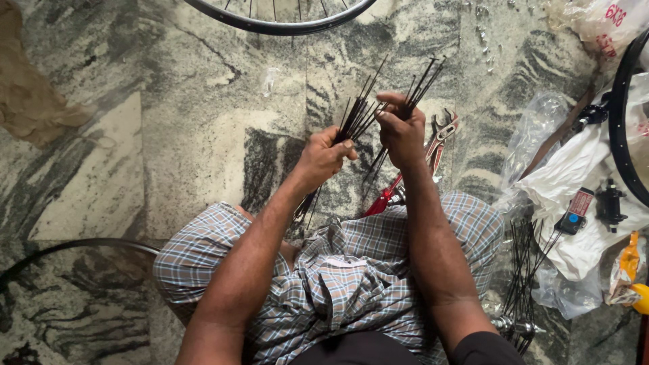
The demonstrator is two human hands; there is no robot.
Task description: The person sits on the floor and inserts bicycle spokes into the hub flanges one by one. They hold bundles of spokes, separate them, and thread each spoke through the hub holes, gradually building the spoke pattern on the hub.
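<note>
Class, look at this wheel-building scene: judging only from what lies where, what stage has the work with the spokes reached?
Early. Done: spokes are unpacked, with more lying on the plastic bag. In hand: the left hand grips one bundle of black spokes, and the right hand holds a second bundle. Left: the bare hub and the rim lie apart, unlaced.

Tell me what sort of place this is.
Likely an informal bicycle repair spot on a stone floor: both hands sort black spokes, wheel rims lie about, and a red-handled tool sits beside a hub.
</note>
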